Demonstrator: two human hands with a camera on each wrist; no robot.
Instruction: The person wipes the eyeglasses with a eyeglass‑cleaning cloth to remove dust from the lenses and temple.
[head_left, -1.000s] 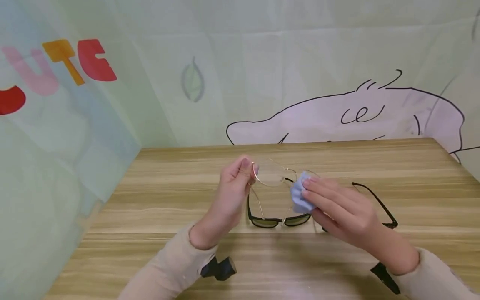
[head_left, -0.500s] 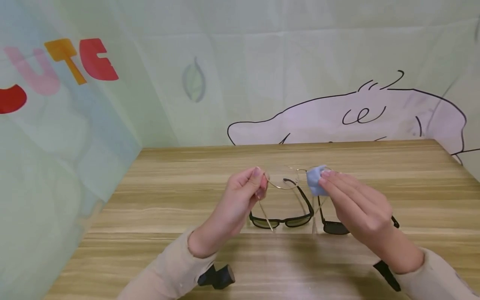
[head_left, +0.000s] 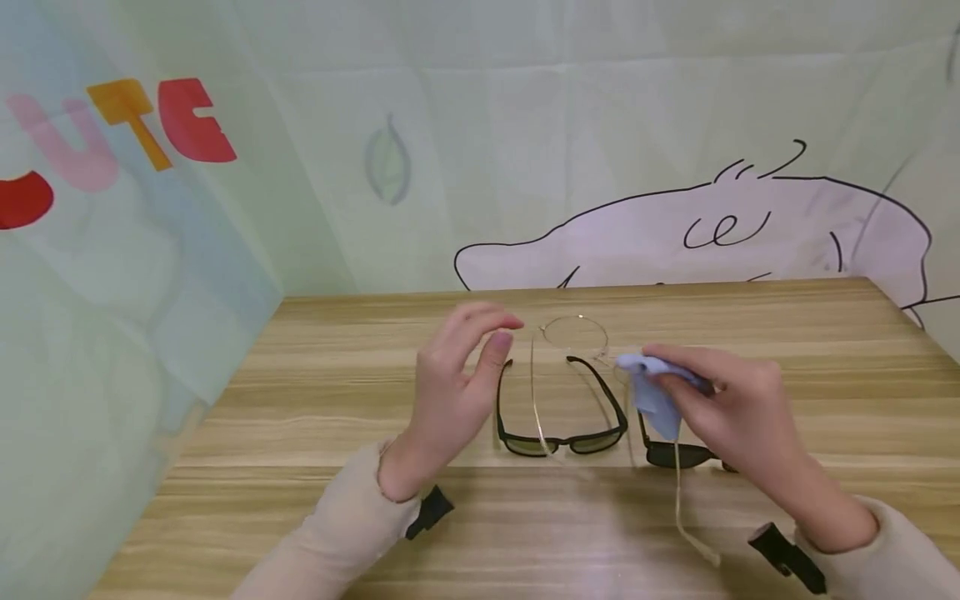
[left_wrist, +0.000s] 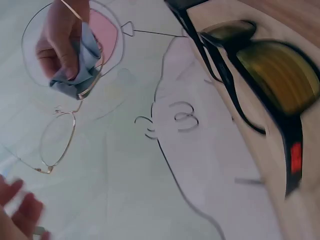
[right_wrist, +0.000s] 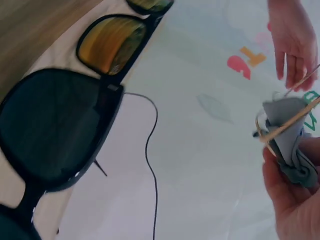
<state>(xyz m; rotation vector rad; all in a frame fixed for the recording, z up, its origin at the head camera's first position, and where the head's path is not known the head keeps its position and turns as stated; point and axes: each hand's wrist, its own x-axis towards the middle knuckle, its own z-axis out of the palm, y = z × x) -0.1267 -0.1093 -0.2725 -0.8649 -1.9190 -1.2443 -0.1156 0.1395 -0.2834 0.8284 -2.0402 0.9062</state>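
My right hand (head_left: 750, 412) pinches a light blue cloth (head_left: 654, 404) folded over one lens of the thin gold-rimmed eyeglasses (head_left: 575, 336), holding them above the table. Their other round lens sticks out to the left, tilted, and both temples hang down. The covered lens is mostly hidden by the cloth. My left hand (head_left: 457, 375) is just left of the frame, fingers loosely bent, with a gap to the rim. In the left wrist view the cloth (left_wrist: 80, 70) wraps the far lens, and the left fingers (left_wrist: 27, 212) are apart from the glasses.
Black-framed sunglasses (head_left: 562, 446) with greenish-amber lenses lie below the eyeglasses on the wooden table (head_left: 315, 375). Another dark pair (head_left: 677, 455) lies to their right, partly behind my right hand. A printed cloth backdrop (head_left: 525, 167) stands behind the table.
My left hand has let go of the eyeglasses' left side and moved slightly left. My right hand has turned, the cloth still gripped on the lens, and the glasses now tilt down to the right.
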